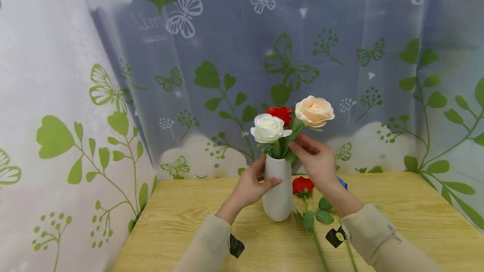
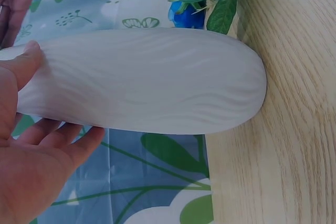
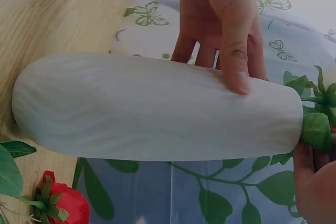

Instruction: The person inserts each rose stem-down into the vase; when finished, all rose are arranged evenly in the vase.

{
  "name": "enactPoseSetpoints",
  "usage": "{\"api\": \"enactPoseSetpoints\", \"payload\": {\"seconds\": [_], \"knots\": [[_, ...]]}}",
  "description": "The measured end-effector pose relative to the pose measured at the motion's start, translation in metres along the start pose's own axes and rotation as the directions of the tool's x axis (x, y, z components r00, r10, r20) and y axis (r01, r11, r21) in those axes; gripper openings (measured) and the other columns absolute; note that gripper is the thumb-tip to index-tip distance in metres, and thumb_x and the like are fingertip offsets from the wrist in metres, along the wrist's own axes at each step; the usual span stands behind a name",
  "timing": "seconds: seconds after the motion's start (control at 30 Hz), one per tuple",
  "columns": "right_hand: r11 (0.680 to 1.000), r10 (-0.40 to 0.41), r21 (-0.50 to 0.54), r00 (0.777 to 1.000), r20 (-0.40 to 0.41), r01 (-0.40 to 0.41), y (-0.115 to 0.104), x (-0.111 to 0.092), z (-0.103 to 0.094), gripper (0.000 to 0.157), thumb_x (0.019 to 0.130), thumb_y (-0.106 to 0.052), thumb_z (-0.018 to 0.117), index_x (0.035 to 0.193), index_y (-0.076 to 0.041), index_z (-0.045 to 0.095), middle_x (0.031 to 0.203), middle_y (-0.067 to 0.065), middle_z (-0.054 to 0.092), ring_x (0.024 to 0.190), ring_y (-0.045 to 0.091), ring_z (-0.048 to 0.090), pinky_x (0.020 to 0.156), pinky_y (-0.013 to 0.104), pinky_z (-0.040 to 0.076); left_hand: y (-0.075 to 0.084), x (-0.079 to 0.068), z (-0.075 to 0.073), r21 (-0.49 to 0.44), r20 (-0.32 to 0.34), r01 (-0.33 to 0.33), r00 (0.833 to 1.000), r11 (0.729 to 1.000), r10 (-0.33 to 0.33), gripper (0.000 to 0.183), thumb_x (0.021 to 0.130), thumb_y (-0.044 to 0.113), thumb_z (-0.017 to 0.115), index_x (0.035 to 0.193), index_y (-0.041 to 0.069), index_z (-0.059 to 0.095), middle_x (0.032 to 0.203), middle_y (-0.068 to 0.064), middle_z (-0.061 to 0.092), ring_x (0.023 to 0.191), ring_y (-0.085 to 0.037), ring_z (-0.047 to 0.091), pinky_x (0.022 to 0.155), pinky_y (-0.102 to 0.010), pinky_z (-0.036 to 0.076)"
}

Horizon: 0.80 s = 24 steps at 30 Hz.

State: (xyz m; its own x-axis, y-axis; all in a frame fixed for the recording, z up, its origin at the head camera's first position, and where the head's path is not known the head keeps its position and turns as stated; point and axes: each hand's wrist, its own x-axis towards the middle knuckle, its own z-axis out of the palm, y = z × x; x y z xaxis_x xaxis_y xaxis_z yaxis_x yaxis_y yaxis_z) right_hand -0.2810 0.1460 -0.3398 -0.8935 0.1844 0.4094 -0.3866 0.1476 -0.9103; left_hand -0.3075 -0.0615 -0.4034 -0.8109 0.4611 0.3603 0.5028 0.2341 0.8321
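My left hand (image 1: pixel 250 184) grips a tall white ribbed vase (image 1: pixel 277 198) from its left side, thumb across the front. The vase stands upright on the table. In it are a white rose (image 1: pixel 269 128) and, behind that, a red rose (image 1: pixel 281 114). At the vase's mouth my right hand (image 1: pixel 317 160) pinches the peach rose (image 1: pixel 314 111) low on its stem; the bloom leans right, above the fingers. The lower stem is hidden. In the right wrist view, a green leaf (image 3: pixel 316 131) hangs over the rim beside the right fingers.
A second red rose (image 1: pixel 303 185) lies on the wooden table (image 1: pixel 181 221) right of the vase. Beside it is a blue flower (image 2: pixel 186 15), partly behind my right forearm in the head view. Printed curtains (image 1: pixel 227 32) hang behind the table and along its sides.
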Motion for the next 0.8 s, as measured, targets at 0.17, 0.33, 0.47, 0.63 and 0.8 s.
{"api": "enactPoseSetpoints", "payload": {"seconds": [0.17, 0.33, 0.47, 0.63, 0.8], "knots": [[0.999, 0.034, -0.042, 0.999, 0.01, -0.034, 0.004, 0.001, 0.003, 0.037, 0.098, -0.016, 0.075, 0.131, 0.0, 0.073, 0.125, 0.015, 0.076, 0.094, -0.01, 0.066, 0.084, 0.012, 0.056, 0.0, 0.0, 0.001, 0.0, -0.004, 0.006, 1.0, 1.0, -0.006, 0.078, 0.101, 0.026, 0.074, 0.166, 0.016, 0.032, 0.154, -0.011, 0.058, 0.139, -0.027, 0.059, 0.11, -0.049, 0.054], [0.992, 0.097, -0.079, 0.995, 0.027, -0.095, 0.009, 0.004, 0.001, 0.042, 0.099, -0.02, 0.075, 0.135, 0.001, 0.07, 0.135, 0.022, 0.07, 0.094, -0.011, 0.064, 0.085, 0.011, 0.054, 0.001, 0.001, 0.001, -0.012, -0.011, 0.012, 1.0, 1.0, -0.012, 0.08, 0.101, 0.025, 0.074, 0.167, 0.015, 0.03, 0.153, -0.013, 0.058, 0.137, -0.03, 0.061, 0.109, -0.051, 0.054], [0.986, 0.153, -0.069, 0.986, 0.061, -0.149, 0.012, 0.007, -0.002, 0.047, 0.101, -0.023, 0.073, 0.141, 0.0, 0.066, 0.142, 0.021, 0.066, 0.099, -0.008, 0.063, 0.092, 0.014, 0.054, 0.001, 0.0, 0.001, -0.029, -0.007, 0.013, 1.0, 0.999, -0.014, 0.082, 0.102, 0.025, 0.074, 0.168, 0.014, 0.026, 0.155, -0.015, 0.056, 0.136, -0.034, 0.061, 0.108, -0.053, 0.055], [0.988, 0.137, -0.087, 0.985, 0.107, -0.128, 0.012, 0.007, 0.001, 0.042, 0.099, -0.021, 0.074, 0.135, 0.002, 0.07, 0.131, 0.018, 0.072, 0.098, -0.002, 0.065, 0.089, 0.019, 0.056, 0.001, 0.001, 0.001, -0.017, -0.009, 0.0, 1.0, 1.0, 0.0, 0.078, 0.101, 0.025, 0.074, 0.167, 0.016, 0.032, 0.152, -0.014, 0.058, 0.137, -0.031, 0.061, 0.108, -0.052, 0.055], [0.988, 0.145, -0.077, 0.982, 0.124, -0.137, 0.012, 0.005, 0.004, 0.04, 0.098, -0.019, 0.074, 0.132, 0.003, 0.071, 0.127, 0.017, 0.073, 0.096, 0.002, 0.065, 0.085, 0.021, 0.057, 0.0, 0.001, 0.001, -0.007, -0.011, -0.001, 1.0, 1.0, 0.001, 0.076, 0.101, 0.026, 0.074, 0.166, 0.017, 0.034, 0.151, -0.013, 0.06, 0.137, -0.029, 0.061, 0.108, -0.049, 0.055]]}}
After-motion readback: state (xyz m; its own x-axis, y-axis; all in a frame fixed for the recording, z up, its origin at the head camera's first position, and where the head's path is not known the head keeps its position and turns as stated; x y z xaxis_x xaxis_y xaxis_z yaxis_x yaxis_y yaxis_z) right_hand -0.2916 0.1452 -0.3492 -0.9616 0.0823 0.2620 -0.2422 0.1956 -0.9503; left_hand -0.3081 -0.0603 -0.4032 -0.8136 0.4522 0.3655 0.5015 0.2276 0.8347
